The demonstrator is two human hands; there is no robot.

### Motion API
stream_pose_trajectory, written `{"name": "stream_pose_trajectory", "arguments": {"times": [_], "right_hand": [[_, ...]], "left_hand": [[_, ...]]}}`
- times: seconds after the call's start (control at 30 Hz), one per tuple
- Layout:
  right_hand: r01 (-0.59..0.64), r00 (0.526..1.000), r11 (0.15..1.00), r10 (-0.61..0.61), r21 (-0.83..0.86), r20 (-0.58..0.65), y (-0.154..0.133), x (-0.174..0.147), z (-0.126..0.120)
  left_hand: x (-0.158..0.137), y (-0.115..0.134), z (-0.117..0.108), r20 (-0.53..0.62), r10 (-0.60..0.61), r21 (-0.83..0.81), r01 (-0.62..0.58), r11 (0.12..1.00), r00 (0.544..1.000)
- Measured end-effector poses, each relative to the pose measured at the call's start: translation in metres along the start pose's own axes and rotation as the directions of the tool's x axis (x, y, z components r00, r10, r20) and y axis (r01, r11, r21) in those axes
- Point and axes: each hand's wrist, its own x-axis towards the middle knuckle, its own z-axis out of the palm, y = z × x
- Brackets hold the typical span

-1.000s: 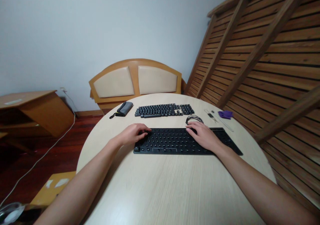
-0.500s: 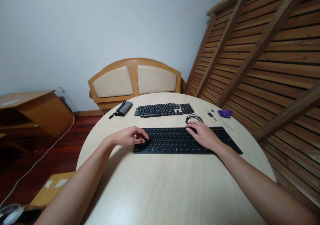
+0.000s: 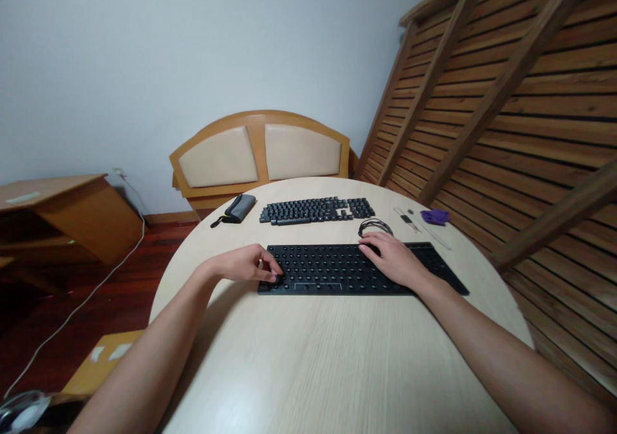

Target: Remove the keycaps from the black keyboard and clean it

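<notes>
A black keyboard base (image 3: 318, 270), its keycaps off and its switches bare, lies on the round table in front of me. My left hand (image 3: 258, 265) is at its left end, thumb and forefinger pinched around a small dark piece that looks like a keycap; much of it blends into the black board. Across the right part of the base rests my right hand (image 3: 388, 257), fingers loosely stretched and holding nothing. Behind the base, loose black keycaps (image 3: 308, 210) are laid out in keyboard order with a gap right of the middle. A coiled black cable (image 3: 376, 227) sits beyond my right fingers.
On the pale round table (image 3: 308, 357), a grey pouch (image 3: 240, 209) lies at the back left. To the right are a purple cloth (image 3: 435, 217) and several small thin tools (image 3: 407, 218). A slatted wooden frame (image 3: 530, 132) leans beyond the table's right edge.
My left fingertips have moved slightly left and down on the base, toward its lower left corner. My right hand has stayed in place.
</notes>
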Motion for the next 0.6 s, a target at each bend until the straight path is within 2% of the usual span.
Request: {"name": "stream_pose_trajectory", "arguments": {"times": [0.6], "right_hand": [[0.010, 1.000, 1.000, -0.009, 0.014, -0.009, -0.0003, 0.0003, 0.0002]], "left_hand": [[0.0023, -0.0022, 0.0025, 0.012, 0.011, -0.041, -0.010, 0.999, 1.000]]}}
